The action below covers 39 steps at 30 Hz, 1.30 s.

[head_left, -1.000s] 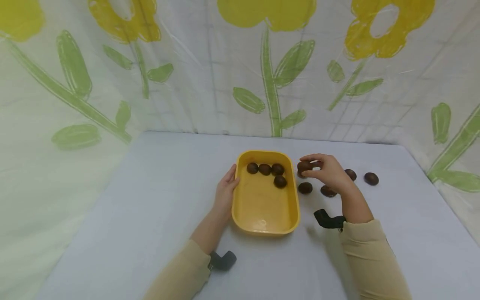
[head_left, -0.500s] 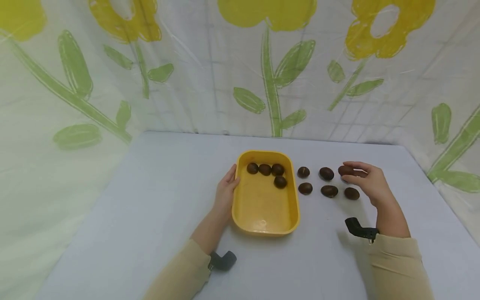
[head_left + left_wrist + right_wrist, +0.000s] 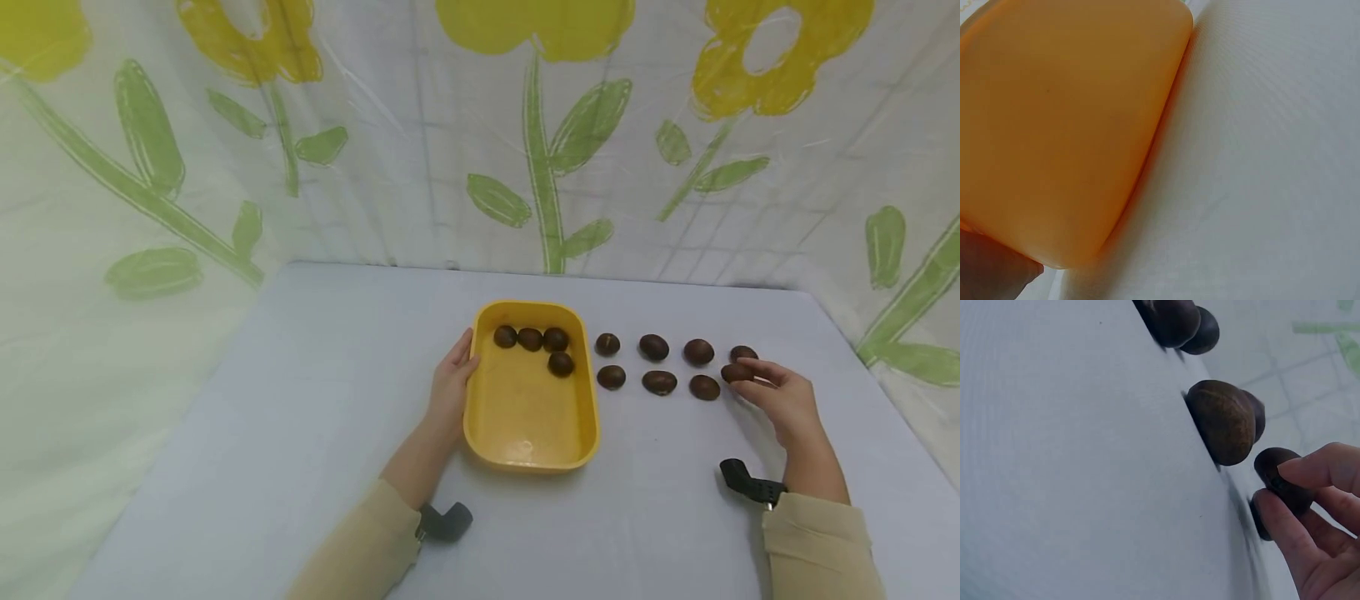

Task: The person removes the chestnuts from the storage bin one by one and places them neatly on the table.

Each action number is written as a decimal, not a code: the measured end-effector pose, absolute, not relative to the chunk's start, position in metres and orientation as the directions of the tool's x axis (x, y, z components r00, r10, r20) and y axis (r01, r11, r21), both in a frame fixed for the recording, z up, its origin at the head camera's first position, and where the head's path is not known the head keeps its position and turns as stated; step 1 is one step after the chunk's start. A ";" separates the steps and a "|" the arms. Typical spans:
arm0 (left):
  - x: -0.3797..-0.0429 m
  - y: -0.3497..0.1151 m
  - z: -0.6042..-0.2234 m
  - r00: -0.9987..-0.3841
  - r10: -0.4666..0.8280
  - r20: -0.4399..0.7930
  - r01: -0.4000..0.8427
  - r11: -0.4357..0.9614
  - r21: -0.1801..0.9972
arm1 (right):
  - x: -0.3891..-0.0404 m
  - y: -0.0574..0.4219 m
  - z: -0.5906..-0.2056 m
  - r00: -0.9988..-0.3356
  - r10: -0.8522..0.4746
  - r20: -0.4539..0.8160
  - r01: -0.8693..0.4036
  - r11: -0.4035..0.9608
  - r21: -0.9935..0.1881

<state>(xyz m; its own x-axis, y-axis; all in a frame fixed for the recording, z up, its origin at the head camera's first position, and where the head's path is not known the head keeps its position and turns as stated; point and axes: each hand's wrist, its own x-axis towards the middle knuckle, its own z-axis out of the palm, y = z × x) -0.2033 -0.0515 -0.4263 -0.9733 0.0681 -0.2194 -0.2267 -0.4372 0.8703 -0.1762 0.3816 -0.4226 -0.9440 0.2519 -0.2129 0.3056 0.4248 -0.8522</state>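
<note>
In the head view my right hand pinches a brown chestnut between thumb and fingers, at the right end of the nearer row. The right wrist view shows that chestnut held in the fingertips, with another dark one partly hidden behind it. My left hand rests along the left wall of a yellow plastic box, its thumb at the rim. Inside the box lie several chestnuts, grouped at its far end. In the left wrist view the box's outer wall fills the upper left.
Two rows of chestnuts lie right of the box; the farther row includes one chestnut left of my right hand and the nearer row another chestnut. A white-covered table bears everything. Behind it hangs a flower-patterned sheet.
My right hand has carried the chestnut rightward from beside the box, past the other chestnuts, and then toward the nearer row. The left hand and the box have stayed put.
</note>
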 end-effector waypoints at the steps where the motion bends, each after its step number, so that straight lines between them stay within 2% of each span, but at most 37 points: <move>1: -0.203 -0.052 -0.426 -0.973 0.067 -0.220 -0.227 -0.438 0.870 | -0.175 0.383 -0.425 -0.941 0.260 -0.215 0.313 0.429 -0.848; 9: -0.203 -0.051 -0.427 -0.974 0.070 -0.216 -0.223 -0.471 0.854 | -0.170 0.385 -0.432 -0.907 0.337 -0.254 0.394 0.462 -0.794; 17: -0.203 -0.050 -0.429 -0.971 0.067 -0.229 -0.233 -0.471 0.851 | -0.166 0.388 -0.433 -0.921 0.323 -0.218 0.352 0.446 -0.823; 22: -0.203 -0.050 -0.428 -0.970 0.064 -0.234 -0.236 -0.472 0.849 | -0.167 0.389 -0.432 -0.915 0.329 -0.234 0.373 0.468 -0.801; 29: -0.203 -0.051 -0.427 -0.970 0.057 -0.235 -0.234 -0.468 0.852 | -0.168 0.387 -0.427 -0.899 0.349 -0.265 0.426 0.558 -0.712; 33: -0.203 -0.051 -0.427 -0.971 0.057 -0.232 -0.231 -0.469 0.852 | -0.168 0.385 -0.422 -0.902 0.338 -0.268 0.421 0.560 -0.714; 39: -0.204 -0.050 -0.429 -0.970 0.059 -0.235 -0.234 -0.477 0.847 | -0.171 0.380 -0.408 -0.887 0.391 -0.245 0.442 0.568 -0.695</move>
